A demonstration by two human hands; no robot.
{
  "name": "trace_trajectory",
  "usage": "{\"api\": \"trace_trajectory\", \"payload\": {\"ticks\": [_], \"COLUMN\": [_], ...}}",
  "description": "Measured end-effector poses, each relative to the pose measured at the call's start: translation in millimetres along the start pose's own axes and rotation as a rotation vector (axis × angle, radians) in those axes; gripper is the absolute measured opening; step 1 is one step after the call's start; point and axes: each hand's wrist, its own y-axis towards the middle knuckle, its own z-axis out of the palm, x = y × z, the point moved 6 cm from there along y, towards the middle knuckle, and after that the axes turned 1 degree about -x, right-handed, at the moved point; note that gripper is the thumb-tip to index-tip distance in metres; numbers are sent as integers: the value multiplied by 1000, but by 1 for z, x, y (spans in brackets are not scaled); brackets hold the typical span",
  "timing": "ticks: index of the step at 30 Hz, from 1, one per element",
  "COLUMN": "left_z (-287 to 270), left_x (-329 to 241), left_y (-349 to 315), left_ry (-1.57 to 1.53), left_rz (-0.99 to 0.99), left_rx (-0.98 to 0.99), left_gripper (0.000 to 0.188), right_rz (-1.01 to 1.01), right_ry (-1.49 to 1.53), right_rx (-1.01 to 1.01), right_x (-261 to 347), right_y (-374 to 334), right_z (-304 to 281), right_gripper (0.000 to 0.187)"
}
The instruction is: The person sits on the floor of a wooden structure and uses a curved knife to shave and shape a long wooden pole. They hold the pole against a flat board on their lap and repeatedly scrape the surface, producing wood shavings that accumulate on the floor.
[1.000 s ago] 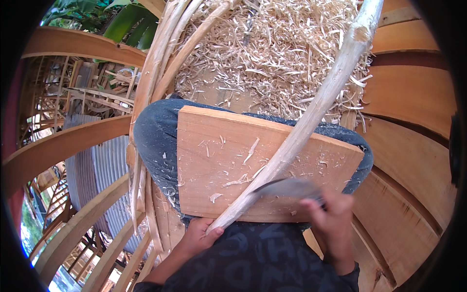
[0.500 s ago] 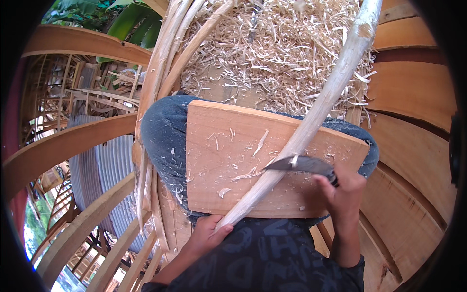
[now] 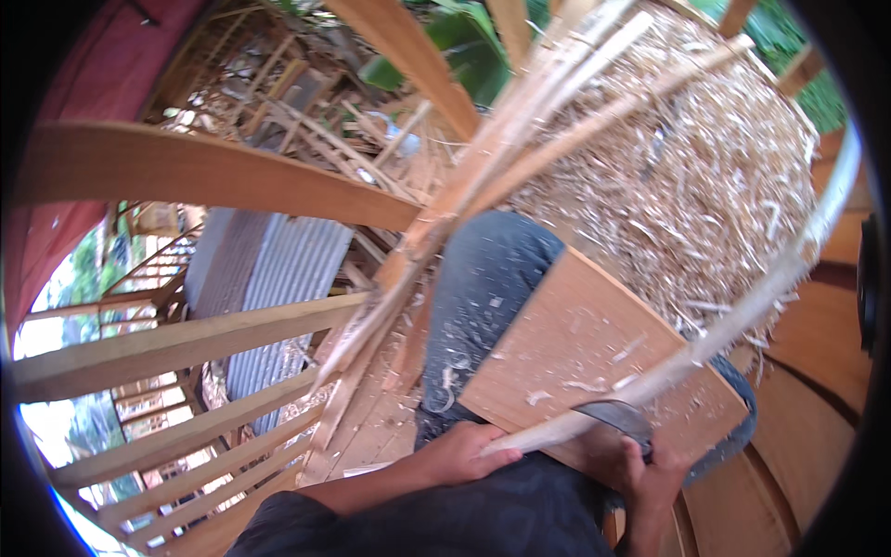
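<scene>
A long pale peeled wooden pole (image 3: 738,323) runs from my lap out to the upper right, slanting across a flat wooden board (image 3: 575,320) that rests on my legs. My left hand (image 3: 471,452) is closed around the pole's near end. In my right hand (image 3: 654,469) is a knife with a curved dark blade (image 3: 617,414); its handle is mostly hidden by my fingers. The blade lies against the pole, a short way from my left hand. Thin wood shavings (image 3: 585,385) are scattered over the board.
A thick heap of wood shavings (image 3: 687,195) covers the floor ahead. Long wooden strips (image 3: 483,176) lean on my left beside a slatted wooden railing (image 3: 232,176). Beyond it are corrugated metal sheets (image 3: 292,297) and scrap wood. Curved planks (image 3: 789,446) stand on my right.
The view has turned toward the left, so the scene appears rotated and shifted right. The knife has moved along the pole nearer to my left hand. Both hands keep their hold.
</scene>
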Motion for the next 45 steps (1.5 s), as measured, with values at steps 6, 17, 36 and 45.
{"api": "trace_trajectory", "payload": {"ticks": [6,17,36,45], "left_z": [0,6,2,11], "left_x": [-5,-6,-20,-12], "left_y": [-4,0,-3,3], "left_ry": [-74,-24,194,282], "left_rz": [151,129,34,96], "left_rx": [-25,-57,-139,-235], "left_gripper": [44,43,44,38], "right_rz": [161,304,292,-8], "right_ry": [62,263,439,103], "right_rx": [-311,-191,-290,84], "right_x": [-89,-69,-90,-21], "right_y": [20,7,1,-11], "right_z": [-28,-39,-42,-5], "right_gripper": [36,42,45,43]}}
